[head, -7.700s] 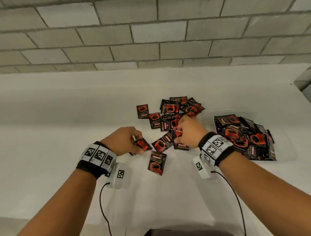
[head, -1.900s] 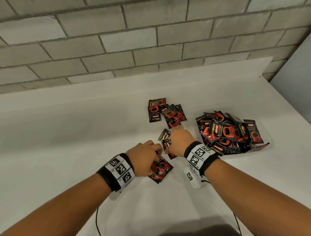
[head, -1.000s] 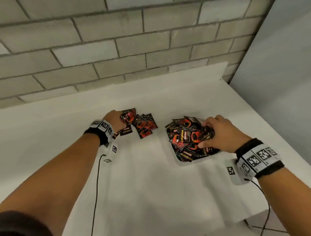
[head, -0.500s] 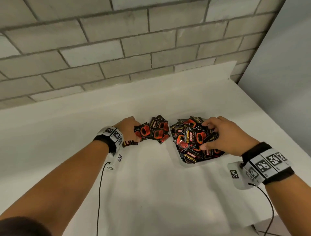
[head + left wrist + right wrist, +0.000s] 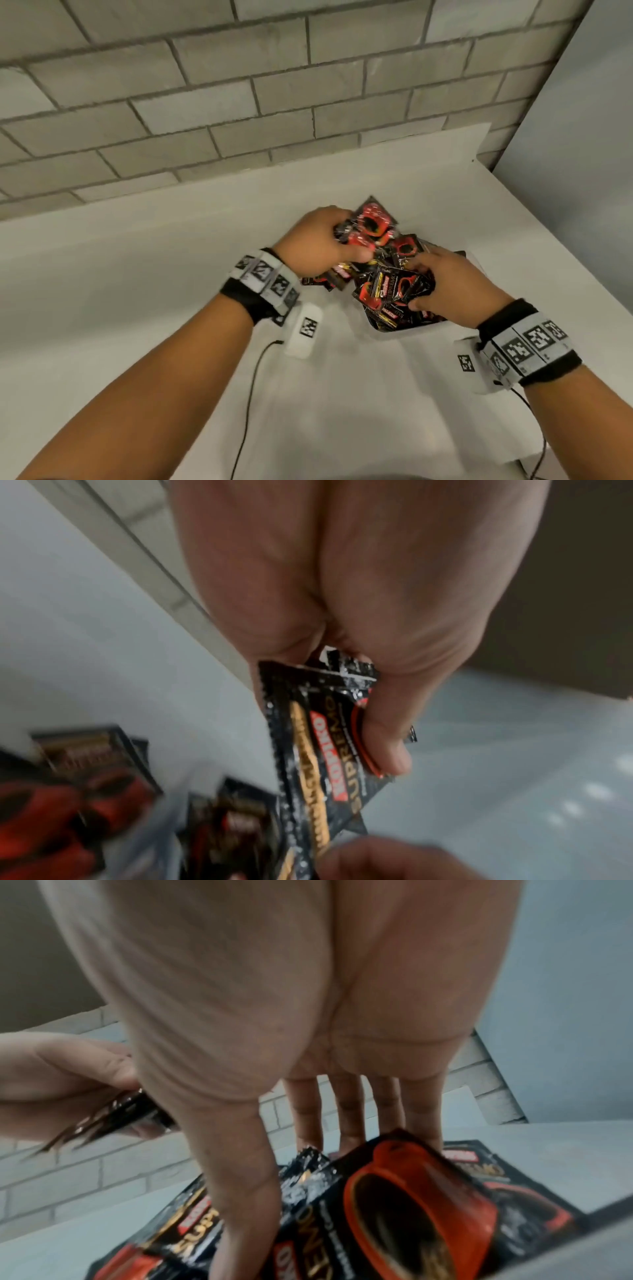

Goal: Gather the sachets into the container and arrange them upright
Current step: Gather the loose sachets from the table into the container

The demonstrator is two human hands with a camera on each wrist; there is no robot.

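Several black-and-red coffee sachets fill the clear container (image 5: 394,333) at the right of the white table. My left hand (image 5: 346,237) hovers over the container's far left side and grips a bundle of sachets (image 5: 372,223). In the left wrist view its thumb pins a black sachet (image 5: 322,753) against the fingers. My right hand (image 5: 416,285) is in the container, thumb in front and fingers behind a stack of sachets (image 5: 390,287), which it pinches. Its thumb lies on the front sachet (image 5: 404,1199). A few loose sachets (image 5: 327,281) lie on the table under my left wrist.
A grey brick wall (image 5: 274,102) backs the white table (image 5: 137,274). A grey panel (image 5: 589,171) closes off the right side. Cables run from both wrist cameras across the table towards me.
My left hand has lifted its bundle off the table pile and carried it right, over the container. My right hand has stayed in the container on the sachets.
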